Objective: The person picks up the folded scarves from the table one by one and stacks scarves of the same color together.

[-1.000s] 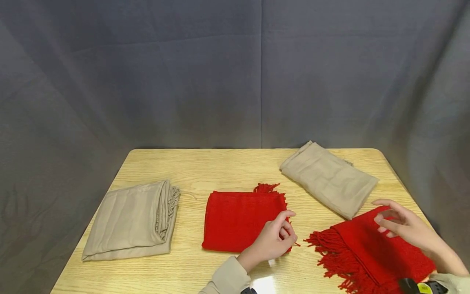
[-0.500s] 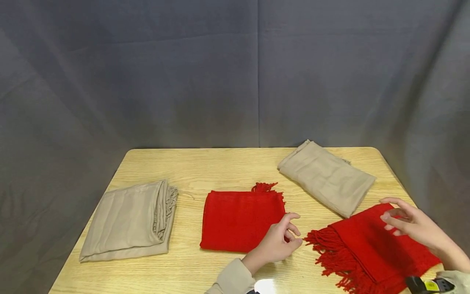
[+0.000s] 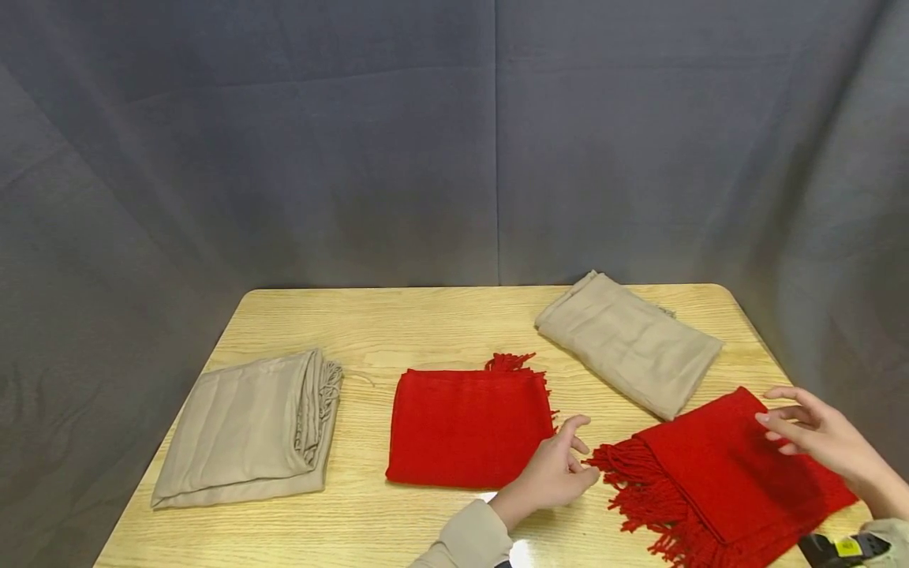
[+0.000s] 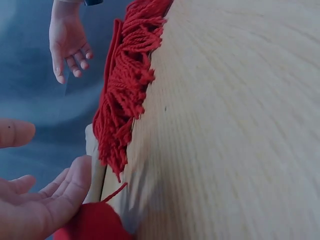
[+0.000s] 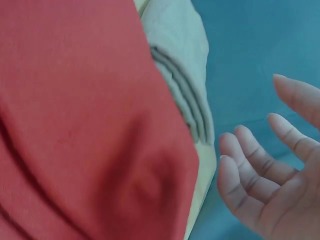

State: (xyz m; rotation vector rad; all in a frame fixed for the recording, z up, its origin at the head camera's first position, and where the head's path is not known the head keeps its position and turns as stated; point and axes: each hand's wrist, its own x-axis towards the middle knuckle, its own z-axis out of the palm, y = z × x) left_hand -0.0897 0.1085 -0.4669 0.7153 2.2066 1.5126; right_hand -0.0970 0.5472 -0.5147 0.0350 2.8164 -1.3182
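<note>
In the head view, my left hand (image 3: 556, 471) hovers with loosely bent fingers at the lower right corner of a folded red scarf (image 3: 465, 430). Nothing is in its grasp. A second red scarf (image 3: 731, 473), folded with its long fringe (image 3: 653, 505) pointing left, lies at the right front. Above its right part is my right hand (image 3: 813, 434), fingers relaxed and holding nothing. The right wrist view shows this hand's bent fingers (image 5: 260, 170) apart from the red cloth (image 5: 100, 110), which bears the hand's shadow. In the left wrist view, the fringe (image 4: 127, 85) lies beyond the left fingers.
A folded beige scarf (image 3: 241, 430) with a fringe on its right side lies at the table's left. Another beige scarf (image 3: 628, 339) sits askew at the back right, close to the right red scarf. A dark grey curtain (image 3: 369, 158) hangs behind the wooden table (image 3: 369, 315).
Both hands have drifted to the right, the left one off the middle red scarf's edge and slightly down. The scarves keep their places on the table, while the head view has shifted slightly.
</note>
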